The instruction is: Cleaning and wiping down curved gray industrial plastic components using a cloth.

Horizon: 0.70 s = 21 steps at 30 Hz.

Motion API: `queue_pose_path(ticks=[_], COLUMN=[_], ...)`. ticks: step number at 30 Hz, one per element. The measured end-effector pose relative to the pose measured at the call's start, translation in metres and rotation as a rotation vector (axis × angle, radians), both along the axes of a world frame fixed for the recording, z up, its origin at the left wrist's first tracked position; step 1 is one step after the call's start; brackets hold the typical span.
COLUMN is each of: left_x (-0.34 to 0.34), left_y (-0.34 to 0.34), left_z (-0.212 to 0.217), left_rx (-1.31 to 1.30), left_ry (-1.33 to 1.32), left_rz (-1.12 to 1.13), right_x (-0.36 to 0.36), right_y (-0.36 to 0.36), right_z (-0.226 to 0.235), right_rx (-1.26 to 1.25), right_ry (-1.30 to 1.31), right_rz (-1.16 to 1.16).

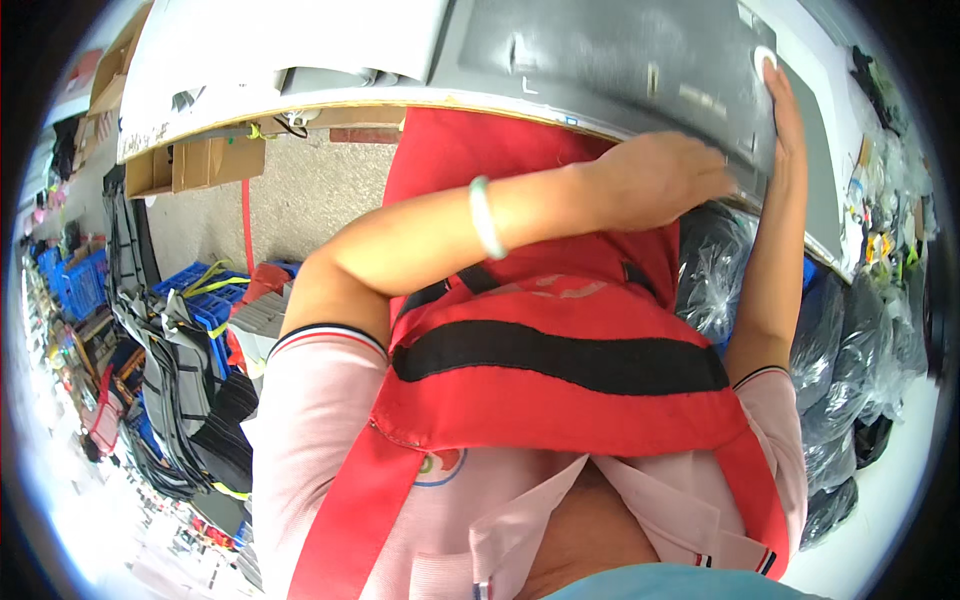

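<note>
A large dark grey sheet (620, 60) lies on a white worktable (250, 60) in front of me. My left hand (665, 172) reaches across my red apron (560, 380), and its fingers curl over the sheet's near edge. A pale green bangle (486, 215) sits on that forearm. My right hand (785, 100) lies stretched out along the sheet's right edge, fingers straight, with the fingertips by a small white round patch (765, 55). Its thumb is hidden.
Cardboard boxes (205, 162) sit under the table at the left. Blue crates (205, 300) and stacks of grey and black fabric pieces (165, 390) fill the floor on my left. Shiny black plastic bags (850, 370) are piled on my right. Small items clutter the table's far right.
</note>
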State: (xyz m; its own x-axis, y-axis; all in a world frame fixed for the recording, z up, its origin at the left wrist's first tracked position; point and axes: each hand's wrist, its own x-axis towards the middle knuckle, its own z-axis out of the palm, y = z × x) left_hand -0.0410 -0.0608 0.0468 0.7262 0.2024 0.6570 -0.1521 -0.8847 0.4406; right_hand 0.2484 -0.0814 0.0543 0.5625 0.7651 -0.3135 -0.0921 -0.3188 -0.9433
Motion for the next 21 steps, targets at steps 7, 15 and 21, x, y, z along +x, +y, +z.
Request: queue_pose_path(ticks=[7,15,21], left_x=[-0.059,-0.061,-0.056], left_y=[0.073,0.080,0.081], left_z=[0.007,0.017,0.010], left_rx=[0.010,-0.017,0.168], left_ry=[0.494,0.599,0.469], left_rz=[0.187,0.039,0.013], right_x=[0.018,0.006,0.011], right_y=[0.021,0.014,0.013], right_z=[-0.028,-0.019,-0.017], right_rx=[0.183,0.102,0.115], right_ry=[0.004,-0.034,-0.007], right_rz=[-0.057,-0.030,-0.070])
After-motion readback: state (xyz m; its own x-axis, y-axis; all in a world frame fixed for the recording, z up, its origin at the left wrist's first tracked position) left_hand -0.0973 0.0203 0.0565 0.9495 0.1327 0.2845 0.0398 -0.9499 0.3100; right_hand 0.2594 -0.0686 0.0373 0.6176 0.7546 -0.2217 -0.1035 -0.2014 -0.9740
